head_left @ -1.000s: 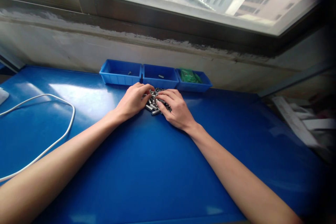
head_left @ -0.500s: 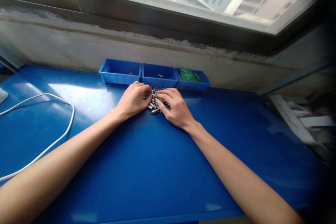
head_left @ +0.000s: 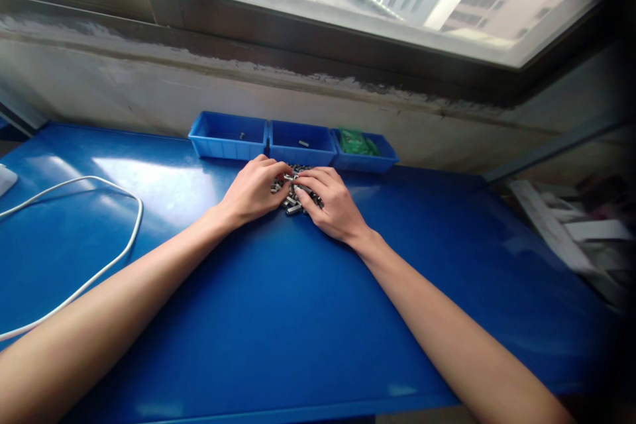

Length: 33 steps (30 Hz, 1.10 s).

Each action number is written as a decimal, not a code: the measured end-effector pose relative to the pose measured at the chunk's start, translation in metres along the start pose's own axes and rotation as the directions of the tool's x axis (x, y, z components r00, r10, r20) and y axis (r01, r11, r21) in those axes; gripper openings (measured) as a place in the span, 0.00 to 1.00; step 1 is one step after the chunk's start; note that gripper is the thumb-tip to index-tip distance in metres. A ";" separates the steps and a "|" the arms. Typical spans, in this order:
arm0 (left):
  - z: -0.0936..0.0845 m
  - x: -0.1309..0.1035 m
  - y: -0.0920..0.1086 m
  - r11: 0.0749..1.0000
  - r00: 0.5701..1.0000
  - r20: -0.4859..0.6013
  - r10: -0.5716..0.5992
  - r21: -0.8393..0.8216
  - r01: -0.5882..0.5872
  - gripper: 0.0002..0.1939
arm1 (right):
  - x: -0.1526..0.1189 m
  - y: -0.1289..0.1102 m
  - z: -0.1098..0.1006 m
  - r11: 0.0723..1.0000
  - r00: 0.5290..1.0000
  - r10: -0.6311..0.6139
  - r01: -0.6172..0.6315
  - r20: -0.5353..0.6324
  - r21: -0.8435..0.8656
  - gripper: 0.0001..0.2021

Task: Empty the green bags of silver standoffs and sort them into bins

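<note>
A heap of small metal and black pieces (head_left: 294,210), several of them short and bar-like, lies on the blue table between my hands. Over the heap's left side is my left hand (head_left: 256,189), its thumb and index finger apart, with loose pieces showing in the gap. My right hand (head_left: 334,204) rests at the heap's right side, fingers stretched out and thumb apart from them, pieces visible between. The undersides of both hands are hidden. Behind the heap stand the left blue bin (head_left: 226,148), with one tiny piece in it, and the middle blue bin (head_left: 301,153), with a small metal piece.
The right blue bin (head_left: 368,163) holds a green bag (head_left: 356,142). A white cable (head_left: 134,232) curves across the left of the blue table (head_left: 278,324). The wall and window frame (head_left: 298,36) rise behind the bins. White boards (head_left: 551,225) lie off the right edge.
My left thumb and index finger have moved apart from a near pinch. The tiny piece in the left bin shows slightly farther left. My right hand has hardly moved.
</note>
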<state>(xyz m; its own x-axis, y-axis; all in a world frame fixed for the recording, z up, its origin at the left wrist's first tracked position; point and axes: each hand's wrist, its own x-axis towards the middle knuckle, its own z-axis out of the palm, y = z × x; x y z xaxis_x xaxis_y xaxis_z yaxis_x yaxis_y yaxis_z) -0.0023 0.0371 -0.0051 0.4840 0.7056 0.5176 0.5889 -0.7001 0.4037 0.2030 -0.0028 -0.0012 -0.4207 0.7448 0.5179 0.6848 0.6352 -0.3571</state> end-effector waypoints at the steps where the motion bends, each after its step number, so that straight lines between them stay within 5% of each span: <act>1: 0.000 0.000 0.001 1.000 1.000 0.001 0.007 0.008 -0.007 0.10 | 0.000 0.000 0.000 1.000 1.000 -0.003 0.003 0.000 -0.002 0.12; 33: -0.003 -0.002 0.006 0.999 0.999 0.033 0.017 -0.047 -0.015 0.06 | -0.001 0.000 0.000 0.999 0.999 0.018 -0.019 -0.034 -0.028 0.09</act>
<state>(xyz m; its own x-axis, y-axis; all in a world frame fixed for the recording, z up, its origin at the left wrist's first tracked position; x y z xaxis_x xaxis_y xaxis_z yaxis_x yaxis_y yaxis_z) -0.0016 0.0310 -0.0016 0.5145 0.6971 0.4993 0.5506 -0.7150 0.4309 0.2032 -0.0036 -0.0013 -0.3877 0.7488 0.5376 0.7092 0.6149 -0.3449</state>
